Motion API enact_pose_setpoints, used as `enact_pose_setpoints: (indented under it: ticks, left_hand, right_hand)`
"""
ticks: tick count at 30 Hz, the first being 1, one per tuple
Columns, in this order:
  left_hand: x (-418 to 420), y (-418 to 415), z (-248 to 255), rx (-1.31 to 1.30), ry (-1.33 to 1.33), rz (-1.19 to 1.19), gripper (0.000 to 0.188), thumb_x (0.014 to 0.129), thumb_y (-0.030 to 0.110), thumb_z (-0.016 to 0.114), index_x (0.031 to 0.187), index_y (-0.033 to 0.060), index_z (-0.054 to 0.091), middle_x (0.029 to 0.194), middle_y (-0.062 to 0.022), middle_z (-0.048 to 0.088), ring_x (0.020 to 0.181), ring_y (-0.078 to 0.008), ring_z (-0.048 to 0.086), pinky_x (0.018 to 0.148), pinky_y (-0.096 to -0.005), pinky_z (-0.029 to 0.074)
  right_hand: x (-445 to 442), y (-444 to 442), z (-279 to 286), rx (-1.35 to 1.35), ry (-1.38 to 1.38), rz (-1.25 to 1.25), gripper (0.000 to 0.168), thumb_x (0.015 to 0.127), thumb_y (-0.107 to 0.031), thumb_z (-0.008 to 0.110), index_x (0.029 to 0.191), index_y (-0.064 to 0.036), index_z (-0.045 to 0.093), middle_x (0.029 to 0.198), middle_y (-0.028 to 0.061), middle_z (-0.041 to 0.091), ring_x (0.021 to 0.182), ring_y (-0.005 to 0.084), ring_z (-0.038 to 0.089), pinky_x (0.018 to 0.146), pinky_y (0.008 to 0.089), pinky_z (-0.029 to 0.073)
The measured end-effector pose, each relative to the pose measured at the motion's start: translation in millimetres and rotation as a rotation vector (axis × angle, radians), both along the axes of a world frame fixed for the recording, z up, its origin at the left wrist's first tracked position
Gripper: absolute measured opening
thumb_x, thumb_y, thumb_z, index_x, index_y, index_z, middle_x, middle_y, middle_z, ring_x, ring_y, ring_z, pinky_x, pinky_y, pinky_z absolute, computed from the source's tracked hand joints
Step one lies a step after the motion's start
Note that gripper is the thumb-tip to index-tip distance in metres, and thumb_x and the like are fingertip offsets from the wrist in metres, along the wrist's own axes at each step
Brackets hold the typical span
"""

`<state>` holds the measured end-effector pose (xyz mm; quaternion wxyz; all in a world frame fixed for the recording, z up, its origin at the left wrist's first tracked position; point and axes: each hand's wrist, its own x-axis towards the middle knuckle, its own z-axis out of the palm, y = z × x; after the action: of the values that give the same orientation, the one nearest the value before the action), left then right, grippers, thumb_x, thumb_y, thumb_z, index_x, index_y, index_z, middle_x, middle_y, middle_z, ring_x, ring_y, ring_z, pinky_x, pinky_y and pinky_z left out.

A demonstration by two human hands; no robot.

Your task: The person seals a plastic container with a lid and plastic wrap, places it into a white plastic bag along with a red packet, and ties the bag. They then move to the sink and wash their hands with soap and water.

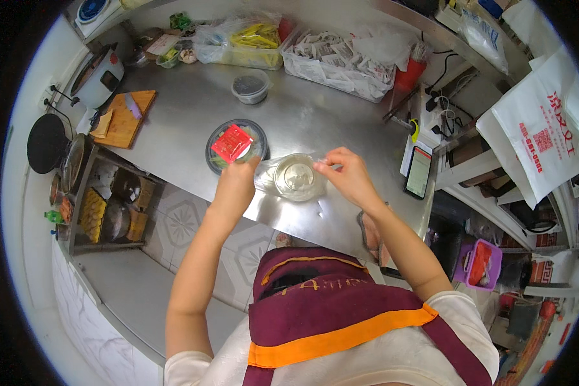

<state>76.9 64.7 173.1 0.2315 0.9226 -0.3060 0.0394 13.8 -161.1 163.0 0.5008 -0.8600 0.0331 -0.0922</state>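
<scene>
A round clear plastic container [295,176] sits inside a thin clear plastic bag at the near part of the steel worktop [309,125]. My right hand [345,172] pinches the bag's right edge between thumb and fingers. To the left, my left hand [237,181] has its fingers curled by the bag's left end; whether they grip the film is hard to tell. Just beyond that hand stands a round black bowl [210,144] with a red sachet [232,143] lying over its contents. A small lidded tub [250,87] of dark contents stands farther back.
Behind are a bin of white packets [335,79] and a bin of yellow packets [255,58]. A wooden board [137,123] with a purple-handled knife [133,106] lies left, beside a white cooker [99,79]. A phone [418,172] rests at the right edge, near a hanging white bag [535,120].
</scene>
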Motion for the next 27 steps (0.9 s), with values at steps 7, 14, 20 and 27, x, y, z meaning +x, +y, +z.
enact_pose_setpoints:
  ticks: [7,14,20,27]
  left_hand:
    - [-13,-29,28,0.081,-0.224,-0.505,0.012,0.065,-0.001,0.054,0.076,0.0005,0.057,0.077,-0.0121,0.059,0.077,-0.0268,0.059,0.062,-0.0356,0.051]
    - [25,-69,22,0.012,-0.241,-0.797,0.012,0.060,0.005,0.058,0.072,0.0045,0.056,0.074,-0.0053,0.056,0.076,-0.0223,0.054,0.064,-0.0314,0.049]
    - [41,-63,2,-0.472,0.229,-0.480,0.014,0.077,0.007,0.060,0.089,-0.0004,0.062,0.080,-0.0079,0.063,0.070,-0.0182,0.061,0.064,-0.0278,0.047]
    - [38,-30,-37,-0.555,0.759,-0.237,0.012,0.083,0.009,0.057,0.089,0.0003,0.061,0.077,-0.0021,0.062,0.070,-0.0071,0.055,0.064,-0.0217,0.044]
  right_hand:
    - [6,-2,-41,0.664,0.059,0.373,0.019,0.074,-0.008,0.066,0.091,-0.004,0.059,0.110,0.0057,0.054,0.099,0.0155,0.051,0.088,0.0289,0.039]
    - [43,0,-45,0.400,0.202,0.593,0.023,0.071,-0.009,0.068,0.091,-0.003,0.058,0.082,0.0020,0.058,0.083,0.0113,0.055,0.072,0.0252,0.045]
    - [60,-4,-41,0.479,0.366,0.668,0.017,0.084,-0.018,0.057,0.087,-0.001,0.058,0.064,-0.0027,0.047,0.060,0.0076,0.044,0.059,0.0230,0.037]
    - [61,-1,-34,0.469,0.486,0.735,0.034,0.092,-0.033,0.041,0.087,-0.003,0.057,0.064,-0.0038,0.042,0.060,0.0059,0.039,0.059,0.0214,0.034]
